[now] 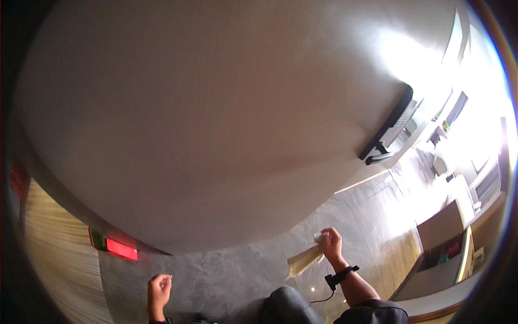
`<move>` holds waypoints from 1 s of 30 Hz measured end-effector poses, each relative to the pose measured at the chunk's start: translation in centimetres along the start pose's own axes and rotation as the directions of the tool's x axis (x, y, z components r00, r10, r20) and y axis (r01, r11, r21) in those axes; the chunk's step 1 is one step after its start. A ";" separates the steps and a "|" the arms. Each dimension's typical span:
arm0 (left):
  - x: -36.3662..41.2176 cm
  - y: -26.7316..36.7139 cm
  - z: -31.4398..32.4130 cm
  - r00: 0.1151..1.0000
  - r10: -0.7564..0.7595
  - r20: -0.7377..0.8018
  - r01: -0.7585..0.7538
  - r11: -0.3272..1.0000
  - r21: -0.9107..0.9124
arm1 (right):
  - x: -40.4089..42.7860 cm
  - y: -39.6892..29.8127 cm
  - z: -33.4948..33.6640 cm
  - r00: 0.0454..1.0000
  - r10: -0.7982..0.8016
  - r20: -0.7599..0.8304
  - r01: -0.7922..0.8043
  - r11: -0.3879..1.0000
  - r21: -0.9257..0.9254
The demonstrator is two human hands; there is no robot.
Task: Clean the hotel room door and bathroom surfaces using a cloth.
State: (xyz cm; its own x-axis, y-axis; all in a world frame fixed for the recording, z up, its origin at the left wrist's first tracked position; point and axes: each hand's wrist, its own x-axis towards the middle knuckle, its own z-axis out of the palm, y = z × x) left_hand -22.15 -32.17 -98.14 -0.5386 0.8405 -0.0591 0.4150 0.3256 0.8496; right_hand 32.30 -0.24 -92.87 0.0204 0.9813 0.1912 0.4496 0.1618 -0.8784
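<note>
My right hand (332, 246) is raised over the grey floor (226, 269), its fingers closed on the upper end of a flat, pale beige piece (304, 261), perhaps cloth or paper. The piece hangs down to the left; something small and translucent shows at the fingertips. A black band with a small device (342, 277) and a cable is on the right wrist. Lower left, my left hand (159, 292) is held with its fingers curled, and nothing shows in it. Between the hands, at the bottom, is a knee in dark trousers (291, 303).
A large plain wall (194, 133) fills the upper view. A dark, flat screen-like panel (386, 123) juts from it at right. Near the wall's foot, left, sits a red box (121, 249). An open-fronted cabinet (431, 279) stands at lower right. Bright glare washes out the far right.
</note>
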 end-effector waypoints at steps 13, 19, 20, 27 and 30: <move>-11.0 27.2 2.9 0.876 -0.086 0.474 0.187 0.968 -0.170 | 13.6 -28.2 -14.3 0.891 -0.445 -0.089 0.373 0.830 -0.414; -8.5 40.9 2.8 0.890 -0.019 0.455 -0.032 0.994 0.106 | 14.4 -29.1 -17.5 0.926 -0.338 0.166 0.376 0.805 -0.459; -8.8 42.5 2.7 0.904 0.038 0.425 -0.083 0.993 0.087 | 14.2 -29.4 -17.4 0.937 -0.310 0.161 0.349 0.818 -0.458; -16.1 48.7 3.1 0.733 0.005 0.681 -0.130 0.983 0.133 | 12.8 -30.2 -16.7 0.981 -0.131 0.144 0.190 0.814 -0.549; -20.0 47.3 2.0 0.603 0.050 0.796 -0.175 0.982 0.071 | 12.2 -32.0 -16.4 0.977 -0.111 0.184 0.197 0.803 -0.562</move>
State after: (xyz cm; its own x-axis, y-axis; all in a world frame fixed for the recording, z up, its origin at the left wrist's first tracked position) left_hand 9.69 -32.67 -57.79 0.2800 0.8676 -0.4109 0.5537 0.2037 0.8074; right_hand 32.86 4.81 -55.26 -0.1942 0.9596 0.2034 0.8670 0.2649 -0.4220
